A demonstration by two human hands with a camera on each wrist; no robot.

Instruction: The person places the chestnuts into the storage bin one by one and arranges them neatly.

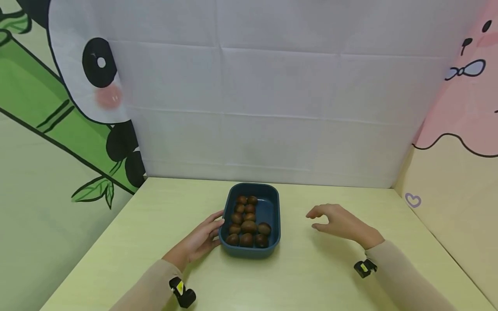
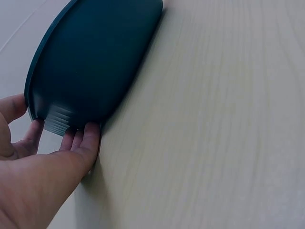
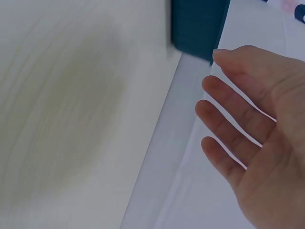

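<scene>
A dark blue rectangular box (image 1: 275,216) stands on the table in the middle of the head view. Several glossy brown, roundish nuts (image 1: 248,226), chestnut-like in look, lie in it along the left side and near end. My left hand (image 1: 200,237) touches the box's left wall from outside. In the left wrist view its fingertips (image 2: 92,129) rest against that wall (image 2: 95,62), with nothing pinched. To the right of the box, apart from it, my right hand (image 1: 338,222) hovers above the table with loosely bent fingers and nothing in them.
The pale yellow table (image 1: 303,276) reaches back to a creased white cloth (image 1: 272,142). A wall with a panda and bamboo drawing (image 1: 66,121) borders it on the left, a cream and pink wall (image 1: 451,181) on the right. Each wrist carries a small black camera (image 1: 183,293).
</scene>
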